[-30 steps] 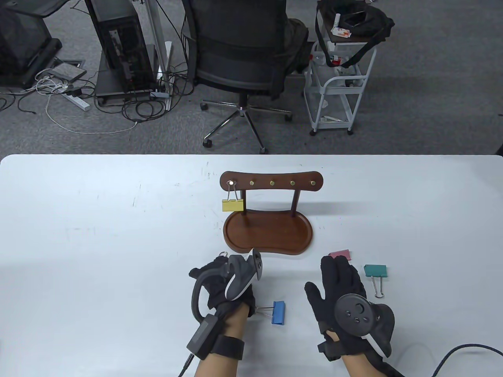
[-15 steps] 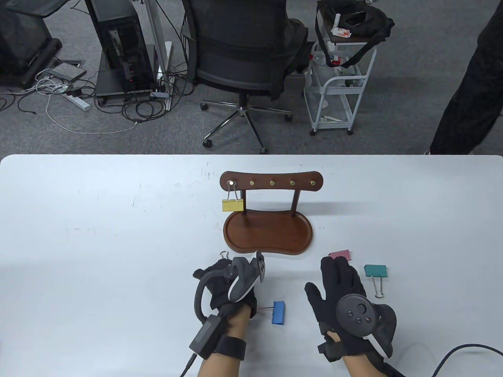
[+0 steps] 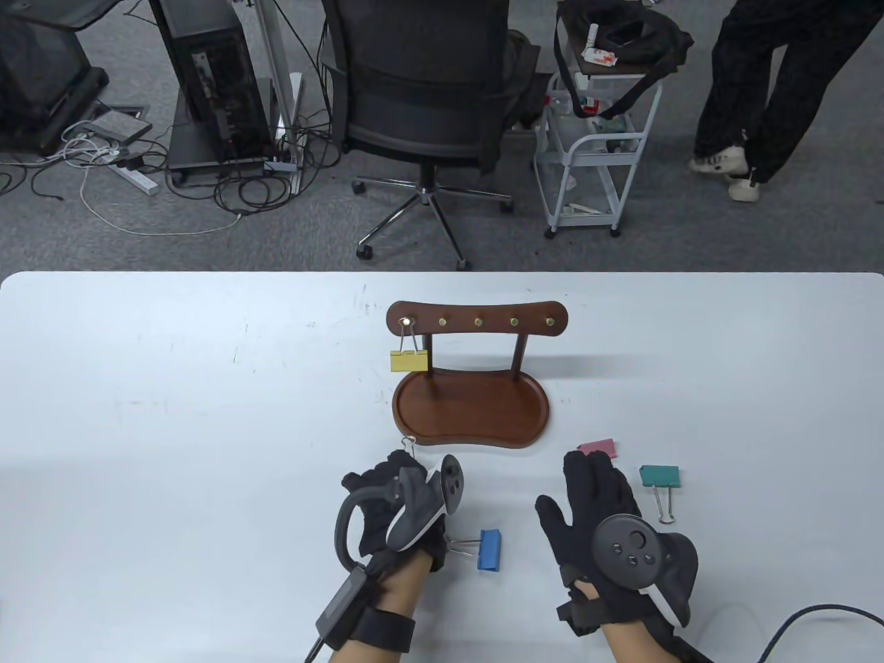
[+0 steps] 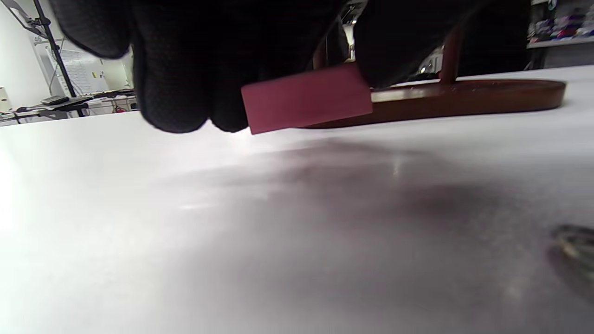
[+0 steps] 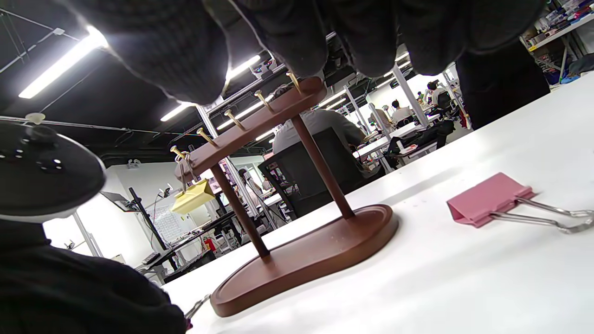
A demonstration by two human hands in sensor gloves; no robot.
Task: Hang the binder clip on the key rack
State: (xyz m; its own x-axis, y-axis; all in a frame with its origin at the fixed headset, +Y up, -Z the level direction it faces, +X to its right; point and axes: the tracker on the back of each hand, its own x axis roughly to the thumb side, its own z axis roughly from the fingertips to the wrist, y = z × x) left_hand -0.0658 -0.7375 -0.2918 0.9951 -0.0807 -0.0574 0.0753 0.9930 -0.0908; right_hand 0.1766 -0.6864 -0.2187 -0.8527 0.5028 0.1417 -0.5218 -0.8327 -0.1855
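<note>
A dark-pink metal binder clip (image 4: 307, 98) is pinched in my left hand's (image 3: 387, 497) fingers (image 4: 171, 69), unhooked, while a yellow clip (image 3: 409, 361) hangs on the wooden key rack (image 3: 476, 322); my right hand (image 3: 599, 504) rests open, holding nothing.

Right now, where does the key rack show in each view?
Table view: key rack at the table's centre, beyond both hands.
Left wrist view: only its base, upper right, behind the dark pink clip.
Right wrist view: whole rack, centre-left.
Shared landmark: the rack's wooden base.
</note>
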